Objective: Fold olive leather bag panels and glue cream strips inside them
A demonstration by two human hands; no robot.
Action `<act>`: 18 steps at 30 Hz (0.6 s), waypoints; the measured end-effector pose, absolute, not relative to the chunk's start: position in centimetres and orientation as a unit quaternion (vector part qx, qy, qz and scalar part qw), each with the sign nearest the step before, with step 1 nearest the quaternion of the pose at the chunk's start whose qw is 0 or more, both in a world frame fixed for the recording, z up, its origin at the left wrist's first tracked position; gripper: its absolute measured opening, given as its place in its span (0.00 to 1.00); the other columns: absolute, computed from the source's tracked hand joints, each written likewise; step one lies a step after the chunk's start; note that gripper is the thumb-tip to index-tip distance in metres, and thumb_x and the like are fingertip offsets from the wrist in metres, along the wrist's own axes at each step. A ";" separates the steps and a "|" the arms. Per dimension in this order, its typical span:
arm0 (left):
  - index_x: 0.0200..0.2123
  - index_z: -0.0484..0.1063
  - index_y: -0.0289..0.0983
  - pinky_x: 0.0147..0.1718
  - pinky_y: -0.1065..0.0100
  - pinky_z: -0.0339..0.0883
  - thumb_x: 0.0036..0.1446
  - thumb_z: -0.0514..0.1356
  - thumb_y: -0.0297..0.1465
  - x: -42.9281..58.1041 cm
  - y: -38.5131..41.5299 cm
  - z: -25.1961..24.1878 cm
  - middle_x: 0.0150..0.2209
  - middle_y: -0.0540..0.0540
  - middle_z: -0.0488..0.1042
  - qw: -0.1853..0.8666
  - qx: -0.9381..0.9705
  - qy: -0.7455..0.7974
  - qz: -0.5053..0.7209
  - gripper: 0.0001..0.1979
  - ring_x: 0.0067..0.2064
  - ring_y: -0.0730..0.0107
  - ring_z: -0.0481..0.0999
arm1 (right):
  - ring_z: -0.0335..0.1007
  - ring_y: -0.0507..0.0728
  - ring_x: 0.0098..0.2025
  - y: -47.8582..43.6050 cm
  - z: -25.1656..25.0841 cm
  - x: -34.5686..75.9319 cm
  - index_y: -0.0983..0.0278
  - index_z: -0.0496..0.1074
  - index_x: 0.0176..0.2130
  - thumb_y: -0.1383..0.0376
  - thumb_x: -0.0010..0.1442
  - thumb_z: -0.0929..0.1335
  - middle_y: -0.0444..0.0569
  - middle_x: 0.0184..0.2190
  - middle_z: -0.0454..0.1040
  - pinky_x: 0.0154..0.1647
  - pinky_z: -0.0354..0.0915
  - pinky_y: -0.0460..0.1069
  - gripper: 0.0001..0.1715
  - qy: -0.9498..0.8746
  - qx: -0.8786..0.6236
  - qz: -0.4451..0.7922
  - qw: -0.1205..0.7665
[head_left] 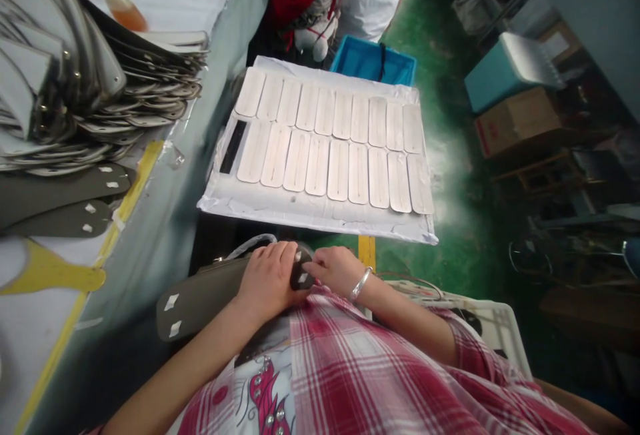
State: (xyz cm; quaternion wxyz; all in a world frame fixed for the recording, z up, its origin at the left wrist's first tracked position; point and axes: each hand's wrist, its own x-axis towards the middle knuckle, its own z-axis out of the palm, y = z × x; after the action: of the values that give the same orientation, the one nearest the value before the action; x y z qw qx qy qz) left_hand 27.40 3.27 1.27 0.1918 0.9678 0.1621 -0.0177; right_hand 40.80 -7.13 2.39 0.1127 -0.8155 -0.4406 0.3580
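A long dark grey-green flat piece (205, 298) with rounded ends lies across my lap, small white tabs stuck near its ends. My left hand (270, 276) is closed over it close to its right end, the thumb on the near edge. My right hand (337, 271) is at that same end, beside a white tab (303, 277). Its fingers are curled into a pinch, and whatever is between them is too small or hidden to make out. A silver bracelet (361, 284) circles my right wrist.
Ahead stands a white-covered board (310, 211) with rows of pale rounded strips (339, 169) and one black slot. On the left table (200, 41) are stacked curved pieces (100, 75), more grey-green pieces (55, 191) and a green-tipped bottle (123, 8). Behind the board sits a blue crate (360, 61).
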 end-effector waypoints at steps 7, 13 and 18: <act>0.47 0.59 0.35 0.43 0.59 0.56 0.43 0.61 0.46 27.8 3.1 1.3 0.43 0.40 0.68 0.179 0.969 0.167 -0.027 0.31 0.44 0.55 0.66 | 0.60 0.49 0.22 -7.4 2.1 40.9 0.64 0.70 0.23 0.56 0.57 0.64 0.43 0.20 0.69 0.23 0.47 0.45 0.18 -0.453 -0.814 0.346 0.110; 0.46 0.60 0.36 0.42 0.59 0.56 0.41 0.62 0.47 27.9 3.2 1.4 0.43 0.41 0.68 0.181 0.968 0.173 -0.029 0.32 0.44 0.54 0.67 | 0.61 0.50 0.23 -7.6 1.9 40.6 0.64 0.71 0.24 0.56 0.57 0.64 0.44 0.21 0.70 0.23 0.47 0.46 0.17 -0.455 -0.820 0.328 0.112; 0.45 0.60 0.36 0.42 0.59 0.57 0.42 0.61 0.44 27.9 3.0 1.5 0.42 0.41 0.68 0.185 0.967 0.176 -0.023 0.29 0.43 0.55 0.67 | 0.57 0.49 0.21 -7.7 1.6 40.7 0.64 0.68 0.20 0.56 0.55 0.65 0.43 0.18 0.66 0.22 0.46 0.46 0.18 -0.450 -0.822 0.326 0.124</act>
State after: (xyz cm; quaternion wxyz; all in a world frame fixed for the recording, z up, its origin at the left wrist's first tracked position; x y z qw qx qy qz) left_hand 27.92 2.99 1.50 0.1851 0.9665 0.1761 -0.0230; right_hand 40.69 -7.70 1.59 0.1245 -0.8223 -0.4495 0.3260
